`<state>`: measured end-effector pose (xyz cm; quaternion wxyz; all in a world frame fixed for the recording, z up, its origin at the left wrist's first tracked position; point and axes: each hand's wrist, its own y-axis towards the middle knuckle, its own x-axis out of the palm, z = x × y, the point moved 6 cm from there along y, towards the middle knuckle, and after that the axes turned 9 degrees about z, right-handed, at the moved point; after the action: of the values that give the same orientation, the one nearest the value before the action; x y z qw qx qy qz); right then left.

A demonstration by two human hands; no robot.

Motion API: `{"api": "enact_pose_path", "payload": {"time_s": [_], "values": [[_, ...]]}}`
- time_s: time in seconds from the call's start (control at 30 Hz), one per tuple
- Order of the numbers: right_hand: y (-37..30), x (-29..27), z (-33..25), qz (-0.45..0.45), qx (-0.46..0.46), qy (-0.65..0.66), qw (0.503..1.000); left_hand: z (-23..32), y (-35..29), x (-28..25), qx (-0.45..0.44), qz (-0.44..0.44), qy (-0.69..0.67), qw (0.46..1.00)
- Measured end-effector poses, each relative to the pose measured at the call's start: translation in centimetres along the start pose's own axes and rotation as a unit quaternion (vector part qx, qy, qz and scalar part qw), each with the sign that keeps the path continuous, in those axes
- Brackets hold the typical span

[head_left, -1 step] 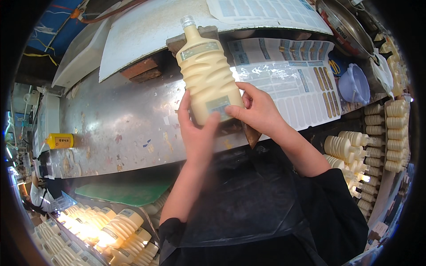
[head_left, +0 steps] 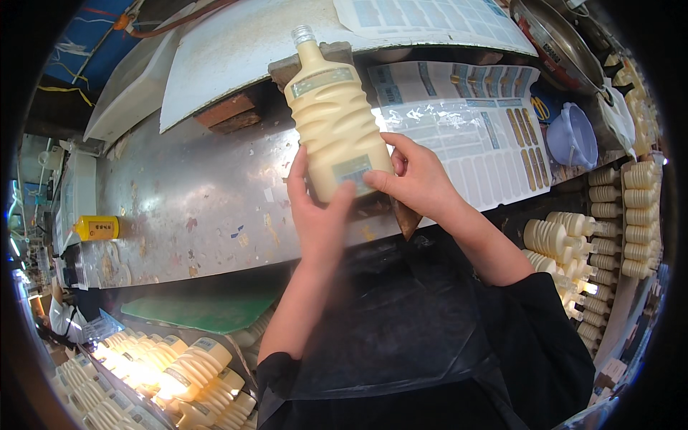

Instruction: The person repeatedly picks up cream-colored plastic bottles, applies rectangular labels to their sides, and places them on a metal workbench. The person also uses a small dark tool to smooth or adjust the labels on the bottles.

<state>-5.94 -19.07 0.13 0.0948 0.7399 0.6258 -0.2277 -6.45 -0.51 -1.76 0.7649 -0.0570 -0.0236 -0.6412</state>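
A cream-coloured bottle [head_left: 333,122] with wavy ridged sides and a clear threaded neck lies label side up over the bench, its neck pointing away from me. The neck end rests on a brown block [head_left: 338,51]. My left hand [head_left: 319,208] grips the bottle's lower left side, thumb at the base, slightly blurred. From the lower right my right hand [head_left: 416,172] closes round the other side, its thumb pressing on a bluish rectangular label [head_left: 351,169] near the base. Another narrow label band [head_left: 322,82] runs across the shoulder. The bottle's underside is hidden.
Printed label sheets [head_left: 459,136] lie right of the bottle on the metal bench [head_left: 193,193]. A lilac bucket [head_left: 573,136] stands at the right, a yellow container [head_left: 97,228] at the left. Similar bottles are stacked at lower left [head_left: 197,369] and right [head_left: 555,240].
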Motion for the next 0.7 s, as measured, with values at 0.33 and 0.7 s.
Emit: {"api": "enact_pose_path", "payload": {"time_s": [0.33,0.7], "values": [[0.4,-0.7,0.3,0.002,-0.011,0.049,0.999,-0.2,0.1,0.0,-0.001,-0.002,-0.005,1.000],[0.5,-2.0,-7.9,-0.001,-0.338,-0.056,0.939,-0.2,0.4,-0.2,0.037,0.012,0.099,0.994]]}}
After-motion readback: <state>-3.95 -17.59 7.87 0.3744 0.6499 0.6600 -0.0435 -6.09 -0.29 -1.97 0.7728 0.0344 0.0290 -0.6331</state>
